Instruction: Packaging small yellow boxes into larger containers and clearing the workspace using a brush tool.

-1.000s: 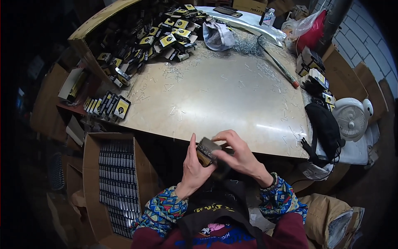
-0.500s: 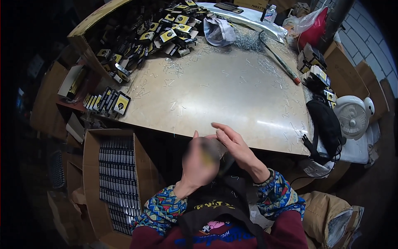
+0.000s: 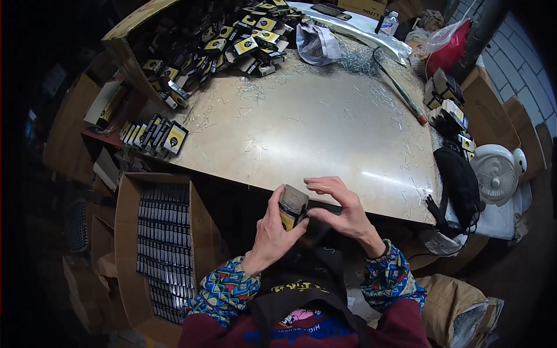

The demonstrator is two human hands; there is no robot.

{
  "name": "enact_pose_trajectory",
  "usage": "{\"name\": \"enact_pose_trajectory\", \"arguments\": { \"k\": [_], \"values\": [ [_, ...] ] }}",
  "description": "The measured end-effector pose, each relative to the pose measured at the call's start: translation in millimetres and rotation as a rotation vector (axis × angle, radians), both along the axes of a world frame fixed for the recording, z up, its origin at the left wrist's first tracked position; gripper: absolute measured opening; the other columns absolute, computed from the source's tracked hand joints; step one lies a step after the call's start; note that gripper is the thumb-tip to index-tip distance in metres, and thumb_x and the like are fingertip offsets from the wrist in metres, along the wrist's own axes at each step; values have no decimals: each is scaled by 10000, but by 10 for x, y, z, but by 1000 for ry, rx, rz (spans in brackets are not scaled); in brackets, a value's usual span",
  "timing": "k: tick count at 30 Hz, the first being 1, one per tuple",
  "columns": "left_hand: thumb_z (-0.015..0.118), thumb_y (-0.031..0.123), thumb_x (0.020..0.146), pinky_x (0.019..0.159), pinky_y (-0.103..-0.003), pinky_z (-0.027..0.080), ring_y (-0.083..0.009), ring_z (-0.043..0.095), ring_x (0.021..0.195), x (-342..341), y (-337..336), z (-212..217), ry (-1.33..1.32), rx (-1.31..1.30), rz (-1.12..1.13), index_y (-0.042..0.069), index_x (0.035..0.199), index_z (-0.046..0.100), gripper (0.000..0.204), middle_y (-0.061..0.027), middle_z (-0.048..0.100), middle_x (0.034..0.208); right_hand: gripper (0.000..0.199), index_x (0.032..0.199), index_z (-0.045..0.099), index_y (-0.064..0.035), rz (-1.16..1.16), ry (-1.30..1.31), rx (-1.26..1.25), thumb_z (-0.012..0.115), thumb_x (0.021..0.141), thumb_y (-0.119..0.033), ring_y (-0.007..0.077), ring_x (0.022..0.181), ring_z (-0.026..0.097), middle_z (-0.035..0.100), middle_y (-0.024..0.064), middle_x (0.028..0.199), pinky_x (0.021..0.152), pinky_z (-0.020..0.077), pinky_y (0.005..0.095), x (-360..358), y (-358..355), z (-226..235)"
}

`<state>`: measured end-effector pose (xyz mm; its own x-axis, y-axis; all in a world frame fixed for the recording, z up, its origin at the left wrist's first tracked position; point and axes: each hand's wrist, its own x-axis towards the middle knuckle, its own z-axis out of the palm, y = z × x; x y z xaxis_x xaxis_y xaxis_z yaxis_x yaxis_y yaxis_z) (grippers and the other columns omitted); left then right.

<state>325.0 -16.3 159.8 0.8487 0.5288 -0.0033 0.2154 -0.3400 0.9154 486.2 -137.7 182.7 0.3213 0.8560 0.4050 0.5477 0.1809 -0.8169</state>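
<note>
My left hand (image 3: 271, 231) grips a small black-and-yellow box (image 3: 294, 202) near the front edge of the worktable. The box is tilted, with a grey end facing up; what is inside it I cannot make out. Beside it, my right hand (image 3: 342, 209) is open, its fingers stretched apart over the table edge. The right thumb tip is at the box's right side, and whether it presses there I cannot tell. Bent metal wires (image 3: 253, 149) lie scattered over the worktable (image 3: 301, 139).
Many similar boxes (image 3: 246, 45) are heaped at the back left, with a row of boxes (image 3: 156, 134) at the left edge. A carton (image 3: 122, 232) of packed boxes stands lower left. At right are a green stick (image 3: 404, 95), a black bag (image 3: 456, 174) and a white fan (image 3: 493, 174).
My right hand has drawn slightly right, its thumb now apart from the fingers. The box in my left hand has come into clearer view. The whole scene has shifted a little with my head.
</note>
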Motion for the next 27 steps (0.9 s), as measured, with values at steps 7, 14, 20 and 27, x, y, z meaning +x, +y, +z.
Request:
{"name": "enact_pose_trajectory", "arguments": {
  "k": [7, 14, 20, 27],
  "values": [
    [764, 218, 760, 886, -426, 520, -414, 592, 1108, 1, -30, -21, -88, 39, -41, 52, 1459, 216, 903, -263, 455, 1345, 512, 1323, 516, 5, -114, 686, -215, 703, 865, -126, 93, 921, 575, 607, 103, 1161, 761, 486, 249, -316, -46, -112],
    [789, 151, 747, 811, -400, 544, -389, 638, 1018, -6, -48, -73, -151, 346, -117, 69, 1400, 291, 825, -209, 562, 1213, 291, 1165, 639, -24, -281, 383, -456, 653, 900, -142, 121, 784, 605, 629, 92, 931, 688, 505, 260, -342, 109, -59],
    [805, 141, 714, 751, -407, 550, -382, 638, 951, -15, -37, -122, -156, 257, 36, 70, 1241, 374, 684, -177, 550, 1158, 235, 1084, 678, -28, -316, 159, -68, 686, 871, -126, 163, 871, 620, 604, 108, 1059, 740, 500, 272, -267, -14, -13],
    [802, 164, 732, 725, -405, 546, -365, 645, 893, 1, -20, -110, -183, 331, -35, 71, 1216, 387, 644, -176, 558, 1135, 219, 1019, 704, -18, -195, -72, -8, 723, 802, -37, 282, 1036, 621, 587, 179, 1220, 867, 519, 336, -379, -66, -86]
  ]
}}
